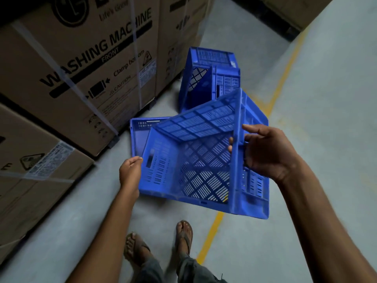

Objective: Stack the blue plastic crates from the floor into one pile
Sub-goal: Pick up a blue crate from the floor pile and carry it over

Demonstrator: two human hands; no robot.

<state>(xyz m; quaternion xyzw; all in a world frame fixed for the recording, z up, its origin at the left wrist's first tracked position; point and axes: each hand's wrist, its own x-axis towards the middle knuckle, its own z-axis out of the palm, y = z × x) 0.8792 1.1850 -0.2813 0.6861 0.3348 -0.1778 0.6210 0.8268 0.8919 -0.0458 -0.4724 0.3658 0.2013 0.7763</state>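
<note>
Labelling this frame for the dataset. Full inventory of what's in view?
held crate: 1, blue, tilted, gripped at both sides
floor crate: 1, blue, partly hidden behind the held one
far crates: at least 1, blue, further back by the boxes; exact count unclear
washing machine boxes: several, brown cardboard, strapped, left and top
floor line: yellow, on grey floor
left hand: on crate's left wall
right hand: on crate's right rim
feet: 2, in sandals, bottom centre
</note>
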